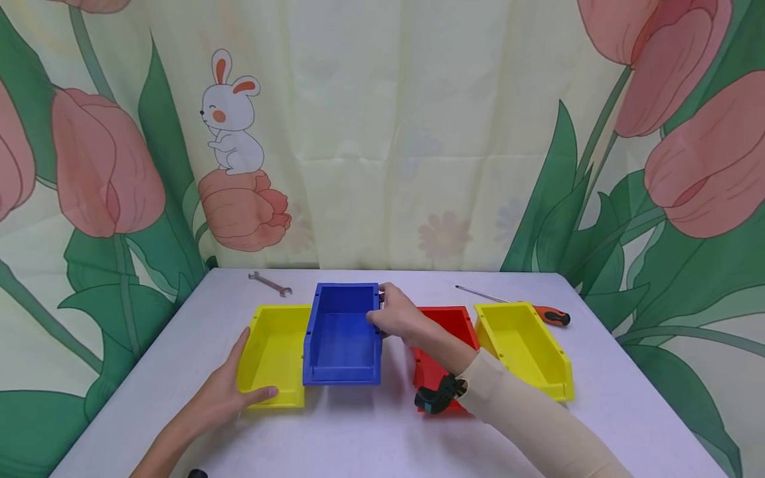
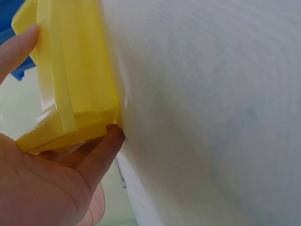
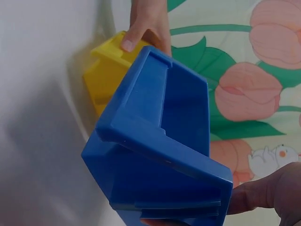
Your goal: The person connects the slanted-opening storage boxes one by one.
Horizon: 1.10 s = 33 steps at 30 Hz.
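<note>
A blue storage bin (image 1: 343,335) hangs above the table, its open front facing me. My right hand (image 1: 399,315) grips it by its right wall, thumb on the inner side and fingers outside. To the left a yellow storage bin (image 1: 275,365) stands on the table, overlapped by the blue bin in the head view. Around its left side and front corner my left hand (image 1: 222,390) holds it. The left thumb rests on the front rim, while the other fingers (image 2: 101,160) reach along the side wall close to the tabletop.
Right of the blue bin stand a red bin (image 1: 445,325), partly behind my right forearm, and another yellow bin (image 1: 526,348). Behind them lies a screwdriver (image 1: 550,315) with a red-and-black handle. A wrench (image 1: 270,284) lies at the back left of the white table (image 1: 335,438).
</note>
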Motion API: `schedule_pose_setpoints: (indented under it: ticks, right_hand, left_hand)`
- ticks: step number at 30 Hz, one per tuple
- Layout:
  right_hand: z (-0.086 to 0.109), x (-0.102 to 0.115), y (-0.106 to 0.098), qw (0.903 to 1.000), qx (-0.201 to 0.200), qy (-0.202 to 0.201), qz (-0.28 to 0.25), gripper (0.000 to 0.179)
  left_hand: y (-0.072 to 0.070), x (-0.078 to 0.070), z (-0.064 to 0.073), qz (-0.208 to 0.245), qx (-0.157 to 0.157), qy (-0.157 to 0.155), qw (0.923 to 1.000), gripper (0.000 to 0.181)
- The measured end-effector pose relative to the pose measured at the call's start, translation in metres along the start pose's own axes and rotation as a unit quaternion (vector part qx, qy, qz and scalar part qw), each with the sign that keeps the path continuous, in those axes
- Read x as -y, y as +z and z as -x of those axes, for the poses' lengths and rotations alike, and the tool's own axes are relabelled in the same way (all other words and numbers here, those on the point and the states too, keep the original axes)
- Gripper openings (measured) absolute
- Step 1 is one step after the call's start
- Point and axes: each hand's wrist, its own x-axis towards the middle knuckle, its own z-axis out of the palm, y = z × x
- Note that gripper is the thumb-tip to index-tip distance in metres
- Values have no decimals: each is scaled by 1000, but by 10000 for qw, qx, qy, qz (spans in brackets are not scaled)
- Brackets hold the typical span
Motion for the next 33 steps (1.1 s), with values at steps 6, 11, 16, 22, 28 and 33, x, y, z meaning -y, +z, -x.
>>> schedule_pose_setpoints:
  ticks: [6,11,16,22,28,33]
  right_hand:
    - [0,-4,5,9999,-39,-27,122,67]
    - [0,-7,8,9998,-39,-21,187,67]
    - [-1,-7,6,9997,-77,38,222,68]
    - [-3,-5,-1,9999,-103,15,66,66]
    - [-6,-6,-7,10000,-29,53,46,66]
    - [-10,-10,-12,9999,83,66,59,64]
  left_hand:
    - [0,1,0,-1,11,-8,10000,142]
    - [0,1,2,40,-9,-27,10000,144]
    - [0,-1,2,48,-41,-51,10000,145]
    - [-1,-1,1,56,-34,-53,10000,144]
    - [-1,-1,0,149,-40,-57,9999,145]
    - [4,-5,2,237,-56,-77,9997,144]
